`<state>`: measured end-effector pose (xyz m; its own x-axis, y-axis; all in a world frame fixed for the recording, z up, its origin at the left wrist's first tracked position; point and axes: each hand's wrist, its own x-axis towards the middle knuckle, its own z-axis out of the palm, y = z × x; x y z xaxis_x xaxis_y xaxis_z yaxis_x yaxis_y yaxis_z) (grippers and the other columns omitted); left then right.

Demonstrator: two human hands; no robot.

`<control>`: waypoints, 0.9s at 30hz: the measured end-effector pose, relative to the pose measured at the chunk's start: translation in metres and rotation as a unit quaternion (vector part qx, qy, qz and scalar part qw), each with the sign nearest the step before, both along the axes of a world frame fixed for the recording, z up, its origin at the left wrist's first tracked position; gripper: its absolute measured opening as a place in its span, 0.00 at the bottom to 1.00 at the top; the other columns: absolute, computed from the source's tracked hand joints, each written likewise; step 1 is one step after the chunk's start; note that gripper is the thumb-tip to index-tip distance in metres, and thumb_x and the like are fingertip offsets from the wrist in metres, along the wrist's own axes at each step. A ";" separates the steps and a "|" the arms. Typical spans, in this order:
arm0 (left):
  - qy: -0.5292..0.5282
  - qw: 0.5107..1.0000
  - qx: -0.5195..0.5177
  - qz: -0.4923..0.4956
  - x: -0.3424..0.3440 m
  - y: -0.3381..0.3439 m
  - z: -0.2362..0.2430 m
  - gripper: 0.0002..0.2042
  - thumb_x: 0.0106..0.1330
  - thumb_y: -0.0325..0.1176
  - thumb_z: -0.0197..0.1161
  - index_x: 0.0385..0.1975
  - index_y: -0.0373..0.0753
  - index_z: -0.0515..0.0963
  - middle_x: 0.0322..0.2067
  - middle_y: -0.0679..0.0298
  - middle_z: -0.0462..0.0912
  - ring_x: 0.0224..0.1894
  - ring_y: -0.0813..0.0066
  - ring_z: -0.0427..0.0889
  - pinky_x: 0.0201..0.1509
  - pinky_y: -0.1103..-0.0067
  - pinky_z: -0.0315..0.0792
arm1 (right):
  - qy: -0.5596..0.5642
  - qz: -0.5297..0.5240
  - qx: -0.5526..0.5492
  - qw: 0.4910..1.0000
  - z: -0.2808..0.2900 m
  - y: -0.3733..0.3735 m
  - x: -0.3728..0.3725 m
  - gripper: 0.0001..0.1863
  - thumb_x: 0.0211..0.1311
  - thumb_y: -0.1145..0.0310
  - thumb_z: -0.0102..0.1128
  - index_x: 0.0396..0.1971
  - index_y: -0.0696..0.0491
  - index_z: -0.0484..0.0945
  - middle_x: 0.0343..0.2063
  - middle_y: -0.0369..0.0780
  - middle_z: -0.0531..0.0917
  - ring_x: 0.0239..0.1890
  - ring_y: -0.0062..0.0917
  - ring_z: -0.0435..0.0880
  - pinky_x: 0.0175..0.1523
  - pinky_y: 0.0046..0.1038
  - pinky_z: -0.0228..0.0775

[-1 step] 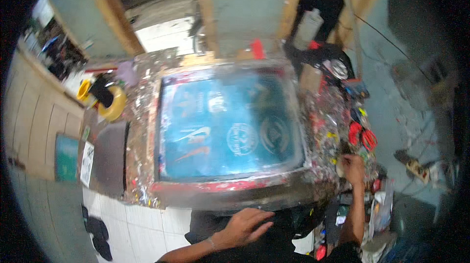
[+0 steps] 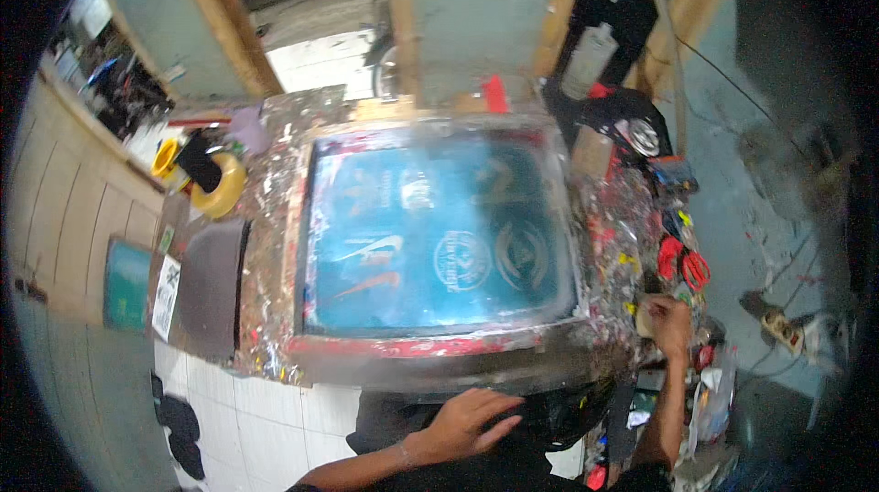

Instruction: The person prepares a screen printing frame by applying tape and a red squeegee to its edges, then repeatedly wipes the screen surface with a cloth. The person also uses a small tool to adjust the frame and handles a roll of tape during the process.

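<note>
A silk-screen printing frame [image 2: 417, 298] lies flat on a paint-stained table [image 2: 267, 283], its blue-green mesh bearing several pale designs. Just off the table's front edge, my left hand [image 2: 469, 422] hovers over dark fabric, fingers stretched out and holding nothing. At the table's right side my right hand [image 2: 671, 325] is closed by a small pale beige thing [image 2: 646, 320], which seems gripped in its fingers; blur hides its kind. Red-handled scissors [image 2: 696, 269] lie just beyond that hand.
Yellow tape rolls [image 2: 220, 188] and a dark flat pad [image 2: 211, 286] occupy the table's left side. A clear bottle [image 2: 589, 62] stands at the back right. Plastic bags and clutter [image 2: 714, 400] sit beside my right forearm. A power strip [image 2: 783, 332] with cables is farther right.
The whole view has shifted slightly, so the scene sits a little further right. Both hands keep nearly the same pose and place.
</note>
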<state>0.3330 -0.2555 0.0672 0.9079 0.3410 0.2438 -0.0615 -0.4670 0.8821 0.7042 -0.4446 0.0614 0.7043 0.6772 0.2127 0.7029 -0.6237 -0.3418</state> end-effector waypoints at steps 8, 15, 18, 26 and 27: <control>-0.122 0.987 -0.093 0.054 0.048 -0.010 0.027 0.28 0.58 0.39 0.69 0.58 0.35 0.71 0.50 0.52 0.79 0.52 0.59 0.79 0.55 0.70 0.73 | 0.440 0.041 0.108 0.891 0.075 -0.012 -0.129 0.08 0.59 0.71 0.64 0.34 0.59 0.85 0.33 0.41 0.87 0.36 0.23 0.84 0.45 0.27 0.76; 0.060 0.961 -0.270 0.010 -0.004 -0.014 -0.012 0.13 0.60 0.32 0.68 0.43 0.36 0.82 0.46 0.56 0.84 0.50 0.64 0.83 0.53 0.73 0.76 | 0.541 0.124 -0.020 0.832 0.039 0.038 -0.208 0.07 0.57 0.72 0.66 0.34 0.59 0.86 0.28 0.40 0.87 0.31 0.17 0.84 0.38 0.21 0.76; 0.055 0.967 -0.238 0.072 -0.020 -0.012 -0.008 0.09 0.61 0.31 0.67 0.39 0.37 0.84 0.40 0.58 0.85 0.44 0.65 0.85 0.48 0.75 0.78 | 0.595 0.113 -0.029 0.795 0.031 0.050 -0.221 0.10 0.56 0.71 0.68 0.37 0.59 0.85 0.32 0.40 0.88 0.34 0.18 0.84 0.42 0.22 0.76; 0.153 0.954 -0.221 0.130 -0.025 -0.013 -0.002 0.11 0.60 0.33 0.68 0.41 0.38 0.84 0.33 0.58 0.85 0.35 0.69 0.85 0.39 0.78 0.77 | 0.558 0.141 -0.031 0.817 0.026 0.051 -0.236 0.08 0.58 0.75 0.64 0.37 0.61 0.84 0.27 0.36 0.85 0.29 0.13 0.79 0.34 0.19 0.72; 0.143 0.947 -0.241 0.158 -0.024 -0.015 0.001 0.11 0.60 0.32 0.68 0.41 0.38 0.84 0.32 0.58 0.84 0.32 0.70 0.84 0.36 0.78 0.76 | 0.576 0.128 -0.025 0.807 0.024 0.051 -0.237 0.08 0.58 0.74 0.64 0.36 0.61 0.84 0.27 0.36 0.85 0.29 0.13 0.79 0.34 0.19 0.71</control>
<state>0.3092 -0.2703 0.0681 0.7477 0.6158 -0.2487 0.2871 0.0380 0.9572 0.4669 -0.3935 0.0856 0.2500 0.8195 -0.5156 0.0447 -0.5417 -0.8394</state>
